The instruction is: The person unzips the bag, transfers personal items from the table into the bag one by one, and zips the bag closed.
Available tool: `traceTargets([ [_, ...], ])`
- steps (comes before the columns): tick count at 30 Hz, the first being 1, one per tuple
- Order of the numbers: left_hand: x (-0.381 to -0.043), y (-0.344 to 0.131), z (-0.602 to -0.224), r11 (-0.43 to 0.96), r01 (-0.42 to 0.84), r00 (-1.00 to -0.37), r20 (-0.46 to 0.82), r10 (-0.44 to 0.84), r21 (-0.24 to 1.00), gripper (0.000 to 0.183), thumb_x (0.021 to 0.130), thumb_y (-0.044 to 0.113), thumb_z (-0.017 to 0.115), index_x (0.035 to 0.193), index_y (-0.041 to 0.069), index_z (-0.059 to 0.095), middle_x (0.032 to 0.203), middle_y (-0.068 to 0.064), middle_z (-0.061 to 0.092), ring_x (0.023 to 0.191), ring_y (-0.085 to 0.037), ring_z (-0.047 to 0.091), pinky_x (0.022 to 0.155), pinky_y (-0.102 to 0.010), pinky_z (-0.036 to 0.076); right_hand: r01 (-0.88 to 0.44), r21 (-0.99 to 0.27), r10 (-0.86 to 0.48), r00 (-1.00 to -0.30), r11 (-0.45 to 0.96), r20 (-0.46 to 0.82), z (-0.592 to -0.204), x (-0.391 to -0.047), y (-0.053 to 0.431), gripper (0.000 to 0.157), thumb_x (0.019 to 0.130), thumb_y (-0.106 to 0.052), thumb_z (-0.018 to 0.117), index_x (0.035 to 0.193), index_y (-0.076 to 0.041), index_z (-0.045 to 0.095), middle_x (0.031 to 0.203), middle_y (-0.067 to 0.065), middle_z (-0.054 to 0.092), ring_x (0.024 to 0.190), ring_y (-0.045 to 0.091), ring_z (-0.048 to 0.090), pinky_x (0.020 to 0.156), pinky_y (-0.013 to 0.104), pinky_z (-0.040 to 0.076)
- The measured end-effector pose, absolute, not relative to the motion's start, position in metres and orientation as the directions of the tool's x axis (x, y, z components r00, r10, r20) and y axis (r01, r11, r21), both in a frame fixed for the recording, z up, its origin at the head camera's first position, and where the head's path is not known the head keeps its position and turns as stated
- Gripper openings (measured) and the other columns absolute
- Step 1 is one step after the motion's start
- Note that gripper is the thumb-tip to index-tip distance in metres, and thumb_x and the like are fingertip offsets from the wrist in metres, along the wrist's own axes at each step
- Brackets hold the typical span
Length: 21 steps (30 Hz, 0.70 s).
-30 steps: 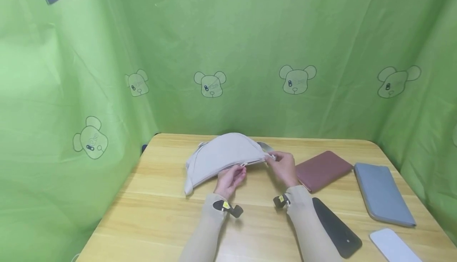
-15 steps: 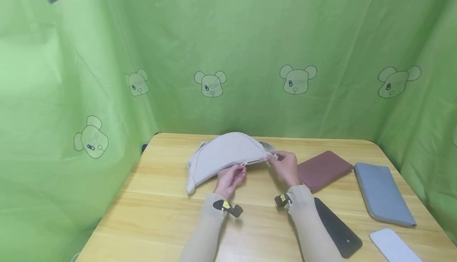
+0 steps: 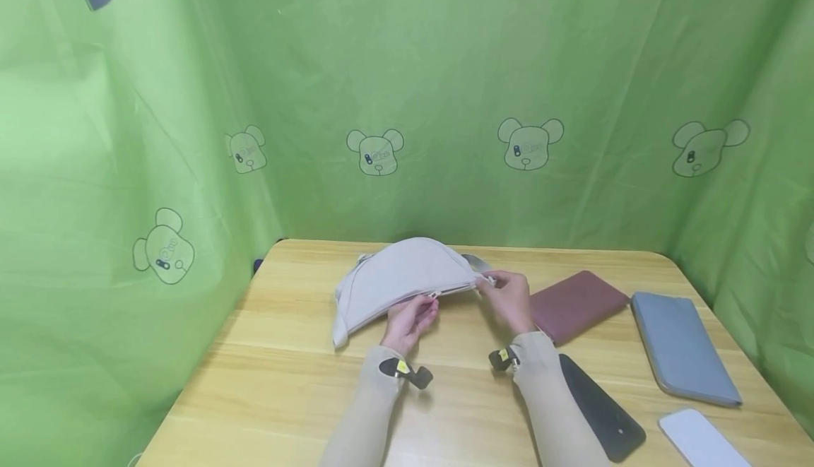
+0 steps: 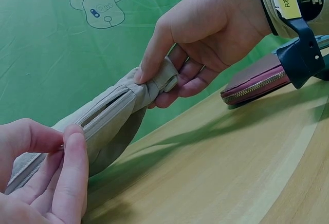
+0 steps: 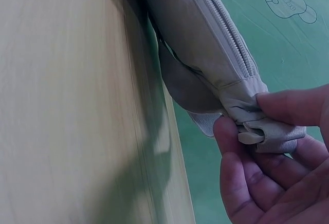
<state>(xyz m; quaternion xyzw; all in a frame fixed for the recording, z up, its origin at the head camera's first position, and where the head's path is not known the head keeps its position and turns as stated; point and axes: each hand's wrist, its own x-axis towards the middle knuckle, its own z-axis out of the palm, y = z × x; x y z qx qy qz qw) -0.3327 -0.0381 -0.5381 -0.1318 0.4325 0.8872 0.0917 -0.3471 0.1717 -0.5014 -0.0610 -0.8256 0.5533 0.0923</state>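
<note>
A pale grey-beige crescent-shaped sling bag (image 3: 400,276) stands at the back middle of the table, its zipper edge facing me. At the middle of that edge, my left hand (image 3: 409,322) pinches the zipper pull between thumb and forefinger. The zipper (image 4: 103,111) is parted from there to the bag's right end, showing a narrow dark gap. My right hand (image 3: 506,299) grips that end by its fabric tab (image 5: 277,134), thumb on top and fingers underneath. In the left wrist view, this end is lifted over the table. The bag's inside is hidden.
A maroon zip wallet (image 3: 579,304) lies just right of my right hand. Farther right are a blue-grey flat case (image 3: 687,347) and a white phone-like slab (image 3: 702,439). A black phone-like slab (image 3: 600,410) lies partly behind my right sleeve. Green curtains (image 3: 445,191) enclose the table (image 3: 286,396).
Early on, the bag and my right hand shifted very slightly to the right. My left hand stays at the same spot on the zipper, and the gap looks the same.
</note>
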Motion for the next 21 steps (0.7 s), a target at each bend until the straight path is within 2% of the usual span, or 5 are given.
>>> traceTargets([
  [5,-0.3344,-0.0394,-0.5410,-0.612,-0.281,-0.948,-0.313,0.058,0.739,0.011,0.087,-0.004,0.069,0.097,-0.003,0.072,0.083,-0.007,0.077,0.075,-0.010,0.075,0.072,-0.020,0.062,0.010,-0.930,0.224,-0.972,0.368,0.078,-0.5021,-0.3465,0.1726,0.028,0.092,-0.016,0.075,0.114,0.000,0.075,0.095,0.019,0.077,0.078,0.024,0.065,0.065,0.023,0.051],
  [10,-0.3354,-0.0447,-0.5420,-0.621,-0.274,-0.947,-0.317,0.044,0.734,0.007,0.087,-0.004,0.069,0.091,0.001,0.072,0.082,-0.007,0.077,0.075,-0.010,0.074,0.073,-0.021,0.062,-0.007,-0.930,0.230,-0.968,0.367,0.099,-0.5023,-0.3458,0.1744,0.027,0.091,-0.014,0.075,0.113,0.001,0.075,0.093,0.019,0.076,0.075,0.021,0.064,0.063,0.022,0.052],
  [18,-0.3363,-0.0465,-0.5427,-0.612,-0.278,-0.947,-0.319,0.045,0.740,0.007,0.086,-0.004,0.070,0.090,0.001,0.073,0.083,-0.008,0.078,0.075,-0.011,0.075,0.073,-0.021,0.062,-0.021,-0.928,0.227,-0.967,0.372,0.113,-0.5031,-0.3482,0.1755,0.029,0.091,-0.014,0.076,0.114,0.003,0.075,0.091,0.020,0.077,0.078,0.032,0.070,0.060,0.021,0.052],
  [21,-0.3357,-0.0463,-0.5424,-0.609,-0.285,-0.945,-0.322,0.050,0.740,0.007,0.087,-0.004,0.070,0.091,0.001,0.073,0.085,-0.008,0.078,0.076,-0.011,0.075,0.073,-0.021,0.062,-0.016,-0.932,0.230,-0.967,0.361,0.106,-0.5028,-0.3468,0.1759,0.030,0.091,-0.015,0.076,0.115,0.004,0.074,0.093,0.020,0.077,0.080,0.031,0.071,0.062,0.021,0.053],
])
